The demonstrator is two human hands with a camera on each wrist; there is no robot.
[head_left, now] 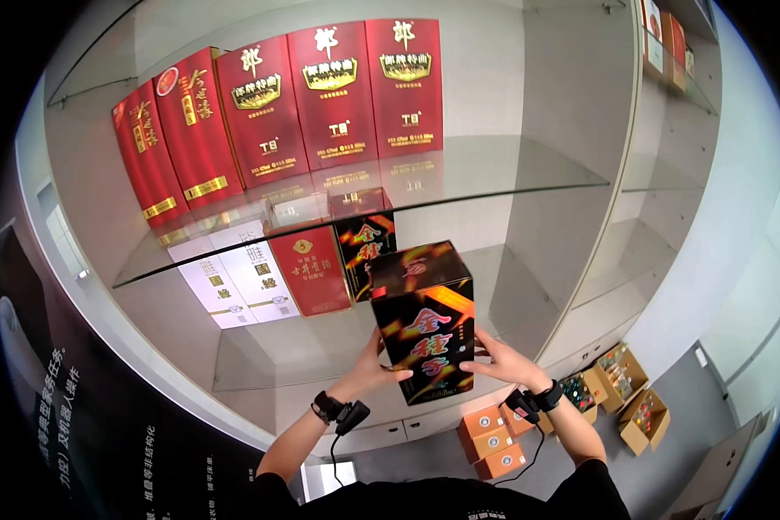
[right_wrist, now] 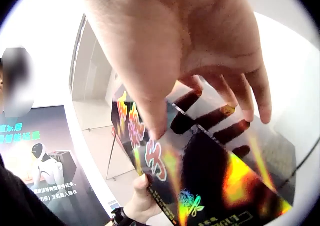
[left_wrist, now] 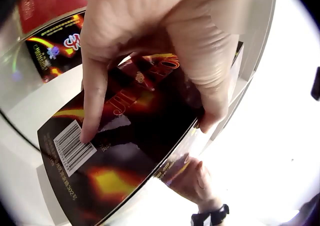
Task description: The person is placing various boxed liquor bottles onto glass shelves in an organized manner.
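Observation:
Both hands hold a black box with orange streaks and coloured characters [head_left: 429,334] in front of the lower shelf, slightly tilted. The left hand [head_left: 366,374] grips its left side, thumb on the front face; in the left wrist view the left hand [left_wrist: 150,41] spreads its fingers over the side with the barcode [left_wrist: 75,147]. On the right side, the right hand [head_left: 504,364] has its thumb on the front near the lower edge; the right wrist view shows the right hand [right_wrist: 185,51] with fingers along the shiny side. A similar black box [head_left: 366,247] stands behind on the lower shelf.
Red boxes [head_left: 334,100] line the glass shelf [head_left: 494,169] above. White boxes [head_left: 256,282] and a red box [head_left: 312,270] stand left of the black one on the lower shelf. Orange boxes [head_left: 492,442] and open cartons [head_left: 646,420] sit on the floor.

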